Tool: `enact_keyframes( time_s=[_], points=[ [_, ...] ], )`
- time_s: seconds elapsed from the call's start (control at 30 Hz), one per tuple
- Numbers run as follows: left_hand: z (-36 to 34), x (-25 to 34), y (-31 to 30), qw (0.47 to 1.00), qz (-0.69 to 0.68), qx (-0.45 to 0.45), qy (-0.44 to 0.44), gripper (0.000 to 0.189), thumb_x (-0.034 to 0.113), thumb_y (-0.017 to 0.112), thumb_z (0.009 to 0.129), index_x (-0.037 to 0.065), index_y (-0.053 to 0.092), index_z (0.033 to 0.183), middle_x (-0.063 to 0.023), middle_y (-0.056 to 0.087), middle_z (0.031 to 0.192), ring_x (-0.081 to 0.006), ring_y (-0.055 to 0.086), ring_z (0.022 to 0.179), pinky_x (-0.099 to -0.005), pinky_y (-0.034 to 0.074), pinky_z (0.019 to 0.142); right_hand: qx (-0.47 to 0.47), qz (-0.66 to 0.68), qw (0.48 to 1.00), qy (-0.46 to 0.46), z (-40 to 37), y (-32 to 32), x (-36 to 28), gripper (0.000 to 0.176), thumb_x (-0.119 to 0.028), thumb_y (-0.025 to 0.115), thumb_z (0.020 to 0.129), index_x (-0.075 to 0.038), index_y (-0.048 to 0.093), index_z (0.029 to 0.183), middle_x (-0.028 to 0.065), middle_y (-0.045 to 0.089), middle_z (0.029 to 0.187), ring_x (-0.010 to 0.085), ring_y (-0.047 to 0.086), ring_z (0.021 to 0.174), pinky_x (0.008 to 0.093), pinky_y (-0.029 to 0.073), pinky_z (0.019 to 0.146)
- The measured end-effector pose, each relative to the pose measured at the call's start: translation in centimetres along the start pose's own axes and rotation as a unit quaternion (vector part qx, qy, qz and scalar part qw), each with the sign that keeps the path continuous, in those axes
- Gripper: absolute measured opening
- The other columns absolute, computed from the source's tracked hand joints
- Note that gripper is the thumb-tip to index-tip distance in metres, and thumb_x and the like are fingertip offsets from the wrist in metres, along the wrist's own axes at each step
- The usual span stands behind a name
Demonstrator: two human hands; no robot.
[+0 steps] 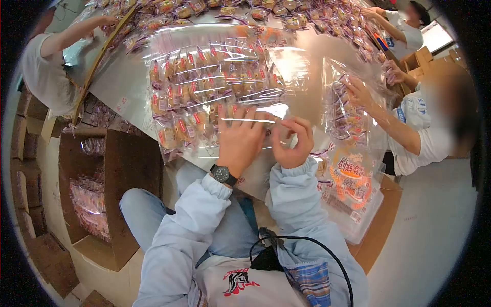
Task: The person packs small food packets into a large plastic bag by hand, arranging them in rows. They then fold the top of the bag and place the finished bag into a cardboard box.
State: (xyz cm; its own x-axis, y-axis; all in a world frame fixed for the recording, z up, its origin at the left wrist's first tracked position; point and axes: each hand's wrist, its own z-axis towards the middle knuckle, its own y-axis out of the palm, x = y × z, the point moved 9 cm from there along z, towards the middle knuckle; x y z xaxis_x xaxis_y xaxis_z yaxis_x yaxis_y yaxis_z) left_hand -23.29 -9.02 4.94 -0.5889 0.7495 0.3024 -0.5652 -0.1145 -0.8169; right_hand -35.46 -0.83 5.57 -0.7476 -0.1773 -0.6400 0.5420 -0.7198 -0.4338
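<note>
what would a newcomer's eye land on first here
Most likely the big clear bag packed with rows of small wrapped items, spread mid-table under the person's left hand and right hand. Next, the loose heap of purple-edged packets along the table's far side, and the open cardboard box at lower left, with more packets inside.
</note>
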Motion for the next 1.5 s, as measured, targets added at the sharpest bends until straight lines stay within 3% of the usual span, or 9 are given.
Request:
enact_keyframes(
  time_s=[0.2, 0.4, 0.53, 0.73, 0.93, 1.03, 1.2, 1.37, 1.5],
  points=[
    [0.0, 0.7, 0.6, 0.999, 0.036, -0.004, 0.009, 0.039, 0.025, 0.068, 0.086, 0.011, 0.069, 0.122, -0.008, 0.065, 0.132, -0.0285, 0.056, 0.13, -0.0676, 0.029, 0.114, 0.033, -0.137, 0.99, -0.005, 2.1, -0.7, -0.7, 0.082, -0.009, 0.083, 0.076, -0.007, 0.043, 0.147, 0.0195, 0.039, 0.149, 0.0354, 0.051, 0.13, 0.0455, 0.05, 0.1],
    [0.6, 2.5, 0.2, 0.997, -0.02, 0.018, 0.073, 0.035, 0.015, 0.063, 0.089, 0.005, 0.069, 0.122, -0.0109, 0.063, 0.137, -0.027, 0.053, 0.136, -0.0693, 0.029, 0.114, -0.052, 0.112, 0.978, 0.166, 0.9, 1.1, 4.3, 0.058, -0.009, 0.077, 0.086, -0.003, 0.052, 0.138, 0.0187, 0.055, 0.138, 0.0306, 0.062, 0.118, 0.0398, 0.054, 0.094],
    [1.0, 3.0, 0.5, 0.995, 0.016, 0.026, 0.094, 0.025, 0.014, 0.063, 0.089, 0.011, 0.072, 0.112, -0.0024, 0.072, 0.124, -0.0192, 0.068, 0.111, -0.069, 0.022, 0.12, -0.036, 0.113, 0.987, 0.112, 1.1, 1.3, 3.9, 0.045, -0.007, 0.072, 0.091, -0.003, 0.058, 0.133, 0.0148, 0.064, 0.127, 0.0255, 0.066, 0.108, 0.0352, 0.055, 0.085],
    [1.4, 2.6, 1.7, 0.997, 0.044, -0.041, 0.04, 0.027, 0.015, 0.066, 0.085, 0.009, 0.071, 0.111, -0.0018, 0.076, 0.108, -0.0191, 0.069, 0.107, -0.064, 0.028, 0.118, -0.002, 0.053, 0.987, 0.151, 0.8, 0.5, 5.3, 0.039, -0.004, 0.07, 0.09, -0.004, 0.062, 0.127, 0.0112, 0.066, 0.12, 0.0206, 0.066, 0.106, 0.032, 0.052, 0.079],
    [1.1, 2.5, -0.1, 0.996, -0.008, 0.019, 0.088, 0.033, 0.015, 0.069, 0.082, 0.008, 0.068, 0.114, -0.0065, 0.071, 0.122, -0.0241, 0.064, 0.117, -0.0577, 0.036, 0.111, 0.054, 0.102, 0.984, 0.133, 3.4, -2.9, 2.7, 0.039, -0.004, 0.073, 0.088, -0.004, 0.062, 0.126, 0.007, 0.065, 0.119, 0.0177, 0.062, 0.108, 0.0295, 0.05, 0.085],
    [0.7, 1.4, 0.7, 0.994, 0.005, -0.08, 0.072, 0.044, 0.017, 0.07, 0.084, 0.012, 0.062, 0.127, -0.0084, 0.062, 0.137, -0.0266, 0.059, 0.124, -0.0588, 0.032, 0.113, 0.022, 0.171, 0.975, 0.137, 8.8, -4.1, -0.4, 0.04, -0.005, 0.074, 0.087, -0.004, 0.061, 0.125, 0.006, 0.065, 0.119, 0.0169, 0.06, 0.105, 0.0302, 0.05, 0.086],
    [0.9, 1.9, 2.0, 0.995, 0.003, -0.038, 0.095, 0.049, 0.028, 0.072, 0.086, 0.017, 0.059, 0.132, -0.0071, 0.059, 0.139, -0.026, 0.059, 0.125, -0.0711, 0.024, 0.113, -0.065, -0.002, 0.998, 0.001, 21.5, 4.6, 4.3, 0.04, -0.021, 0.074, 0.089, -0.009, 0.063, 0.126, 0.0108, 0.067, 0.117, 0.023, 0.064, 0.1, 0.0354, 0.052, 0.087],
    [1.4, 0.4, 1.6, 0.994, -0.075, -0.053, 0.052, 0.048, 0.031, 0.072, 0.087, 0.015, 0.059, 0.13, -0.0068, 0.063, 0.129, -0.0287, 0.057, 0.126, -0.0736, 0.03, 0.11, -0.144, -0.198, 0.969, -0.046, 27.7, 13.8, 15.0, 0.051, -0.039, 0.074, 0.087, -0.012, 0.062, 0.129, 0.0177, 0.065, 0.125, 0.0347, 0.065, 0.114, 0.0465, 0.05, 0.098],
    [0.7, 0.2, 3.5, 0.98, -0.193, -0.032, 0.025, 0.035, 0.028, 0.071, 0.087, 0.009, 0.067, 0.116, -0.009, 0.065, 0.124, -0.0296, 0.058, 0.123, -0.0753, 0.029, 0.109, -0.165, -0.255, 0.952, 0.032, 31.5, 19.8, 17.8, 0.07, -0.047, 0.074, 0.087, -0.008, 0.053, 0.141, 0.0205, 0.061, 0.135, 0.0385, 0.059, 0.126, 0.0464, 0.047, 0.106]
  ],
)
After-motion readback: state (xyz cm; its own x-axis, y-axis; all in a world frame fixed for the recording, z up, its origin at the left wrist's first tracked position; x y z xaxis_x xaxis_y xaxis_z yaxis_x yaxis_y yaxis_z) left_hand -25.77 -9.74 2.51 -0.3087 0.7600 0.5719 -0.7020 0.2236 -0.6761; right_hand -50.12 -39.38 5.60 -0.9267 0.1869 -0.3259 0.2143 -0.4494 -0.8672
